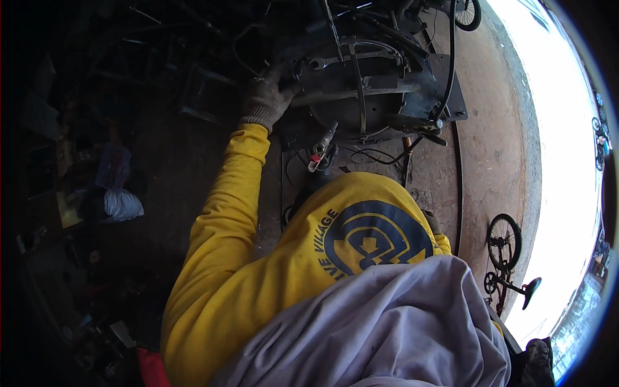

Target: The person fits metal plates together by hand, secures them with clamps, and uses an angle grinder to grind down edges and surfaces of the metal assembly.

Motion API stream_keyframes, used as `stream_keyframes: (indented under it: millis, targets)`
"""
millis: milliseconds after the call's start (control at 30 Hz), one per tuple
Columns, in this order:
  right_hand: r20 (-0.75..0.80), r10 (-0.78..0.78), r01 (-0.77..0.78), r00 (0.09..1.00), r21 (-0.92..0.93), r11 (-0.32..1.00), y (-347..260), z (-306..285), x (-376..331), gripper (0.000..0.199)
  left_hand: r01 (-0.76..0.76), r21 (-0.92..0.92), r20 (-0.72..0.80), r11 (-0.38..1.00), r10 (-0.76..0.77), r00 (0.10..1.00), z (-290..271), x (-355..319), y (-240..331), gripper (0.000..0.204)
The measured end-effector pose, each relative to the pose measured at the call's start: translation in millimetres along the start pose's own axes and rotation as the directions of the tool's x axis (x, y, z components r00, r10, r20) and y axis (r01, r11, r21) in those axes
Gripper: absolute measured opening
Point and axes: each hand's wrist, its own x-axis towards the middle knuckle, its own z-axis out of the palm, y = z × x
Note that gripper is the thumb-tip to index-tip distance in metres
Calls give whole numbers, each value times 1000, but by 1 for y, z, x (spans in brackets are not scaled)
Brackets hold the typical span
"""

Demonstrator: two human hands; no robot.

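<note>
My gloved left hand [267, 100] is at the dim left edge of the metal assembly [387, 87], perhaps steadying it, though I cannot tell whether it grips, nor how my mostly hidden right hand [432, 222] is set, and the assembly, bearing an open-end wrench [329, 62], spreads rightward from my left hand.

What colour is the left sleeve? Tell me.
The left sleeve is yellow; the head view shows it best.
</note>
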Motion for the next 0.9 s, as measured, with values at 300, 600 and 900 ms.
stream_keyframes:
  millis: [300, 600, 900]
  targets:
    - [-116, -3, -10, 993, -112, 994, -36, 62, -51, 38, -192, -29, -11, 981, 192, 981, 12, 19, -35, 49]
    - [-170, 75, -106, 983, -178, 978, 3, 63, -66, 40, -322, 1, -121, 947, 320, 940, 25, 26, -45, 49]
    - [-139, 52, -67, 989, -103, 992, -8, 80, -54, 40, -262, -148, -22, 954, 262, 965, 24, 27, -54, 51]
